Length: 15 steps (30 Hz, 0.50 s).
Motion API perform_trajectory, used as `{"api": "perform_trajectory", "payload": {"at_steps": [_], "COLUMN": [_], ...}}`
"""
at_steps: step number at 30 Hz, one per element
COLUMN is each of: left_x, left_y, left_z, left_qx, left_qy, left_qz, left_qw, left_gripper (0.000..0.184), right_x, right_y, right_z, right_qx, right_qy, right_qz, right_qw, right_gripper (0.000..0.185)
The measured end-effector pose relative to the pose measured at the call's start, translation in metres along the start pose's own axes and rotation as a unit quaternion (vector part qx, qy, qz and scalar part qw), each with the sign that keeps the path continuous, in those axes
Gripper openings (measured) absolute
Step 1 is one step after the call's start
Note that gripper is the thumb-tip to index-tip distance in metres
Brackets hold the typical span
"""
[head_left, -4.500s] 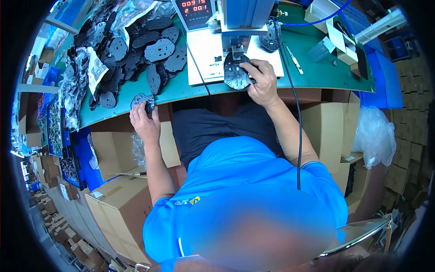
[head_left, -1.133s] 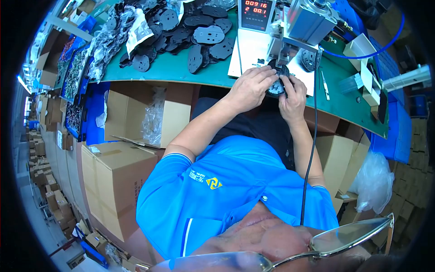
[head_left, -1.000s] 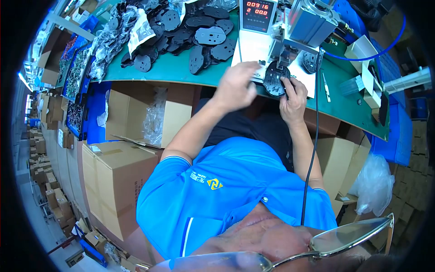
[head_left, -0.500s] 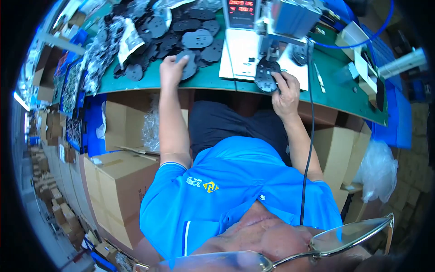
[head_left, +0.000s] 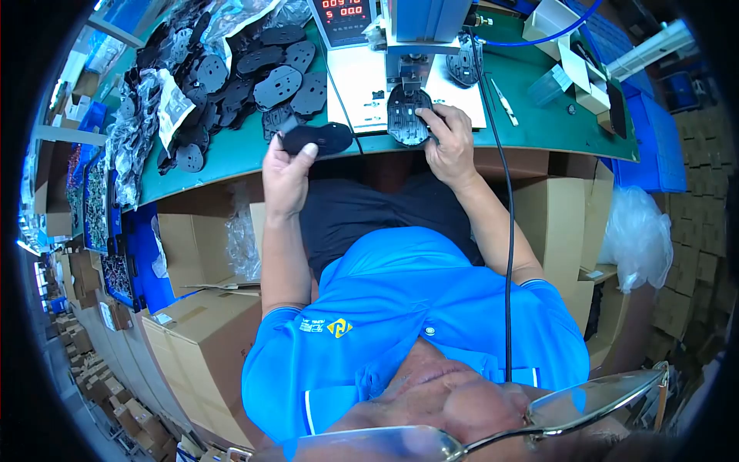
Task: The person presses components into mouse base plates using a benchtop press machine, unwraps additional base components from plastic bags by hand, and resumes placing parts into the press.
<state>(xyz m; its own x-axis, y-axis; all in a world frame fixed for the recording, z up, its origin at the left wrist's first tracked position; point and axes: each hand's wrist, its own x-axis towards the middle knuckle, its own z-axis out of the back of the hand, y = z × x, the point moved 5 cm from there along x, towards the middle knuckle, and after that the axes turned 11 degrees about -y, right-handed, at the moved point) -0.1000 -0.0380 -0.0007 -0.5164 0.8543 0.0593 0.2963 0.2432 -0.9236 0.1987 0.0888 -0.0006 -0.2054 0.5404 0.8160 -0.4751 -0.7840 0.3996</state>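
Observation:
My left hand (head_left: 285, 181) is closed on a flat black oval plate (head_left: 327, 139), thumb on top. This plate is raised in front of the pile of similar plates (head_left: 277, 86). At the press, a second black oval part (head_left: 408, 115) with small holes and ribs lies under the press head (head_left: 412, 65). My right hand (head_left: 453, 146) grips its right edge, index finger resting on its upper face. The thumb is mostly hidden. Another black part (head_left: 463, 63) lies behind, to the right of the press.
A red digital display (head_left: 342, 19) stands left of the press on a white base (head_left: 356, 69). A black cable (head_left: 504, 200) hangs across the front right. A white pen-like tool (head_left: 504, 102) and an open white box (head_left: 585, 85) are on the green table (head_left: 531, 138). Crumpled plastic (head_left: 138, 138) lies left.
My left hand has lifted a plate off the pile and brought it nearer the press. My right hand stays at the part under the press. The camera view has shifted, and the display digits differ.

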Motion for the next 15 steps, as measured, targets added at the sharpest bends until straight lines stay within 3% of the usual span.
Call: {"api": "perform_trajectory", "payload": {"at_steps": [2, 3, 9, 10, 11, 12, 15], "left_x": [-0.007, -0.008, -0.014, -0.015, -0.017, -0.015, -0.015], "left_y": [-0.003, -0.009, -0.014, -0.027, -0.033, -0.032, -0.017], "left_z": [-0.007, -0.023, -0.045, -0.059, -0.071, -0.078, -0.1], "left_qx": [0.173, 0.192, 0.245, 0.325, 0.399, 0.413, 0.442], "left_qy": [-0.014, 0.012, -0.01, 0.012, 0.035, 0.056, 0.126], "left_qz": [-0.059, -0.165, -0.196, -0.294, -0.386, -0.435, -0.465], "left_qw": [0.983, 0.967, 0.949, 0.899, 0.831, 0.798, 0.756], "left_gripper": [0.023, 0.023, 0.028, 0.035, 0.042, 0.056, 0.065], "right_x": [0.0, 0.0, 0.005, 0.007, 0.008, 0.007, -0.009], "right_y": [-0.001, -0.001, 0.001, 0.003, 0.0, -0.003, -0.01], "right_z": [0.0, 0.0, 0.003, 0.003, 0.004, 0.005, 0.016], "right_qx": [0.001, 0.003, 0.011, 0.011, 0.053, 0.094, 0.121], "right_qy": [0.001, 0.003, -0.004, -0.005, -0.016, -0.026, -0.027], "right_qz": [0.0, -0.003, -0.014, -0.014, -0.073, -0.133, -0.158], "right_qw": [1.0, 1.0, 1.0, 1.0, 0.996, 0.986, 0.98], "right_gripper": [0.057, 0.057, 0.053, 0.053, 0.049, 0.046, 0.038]}}
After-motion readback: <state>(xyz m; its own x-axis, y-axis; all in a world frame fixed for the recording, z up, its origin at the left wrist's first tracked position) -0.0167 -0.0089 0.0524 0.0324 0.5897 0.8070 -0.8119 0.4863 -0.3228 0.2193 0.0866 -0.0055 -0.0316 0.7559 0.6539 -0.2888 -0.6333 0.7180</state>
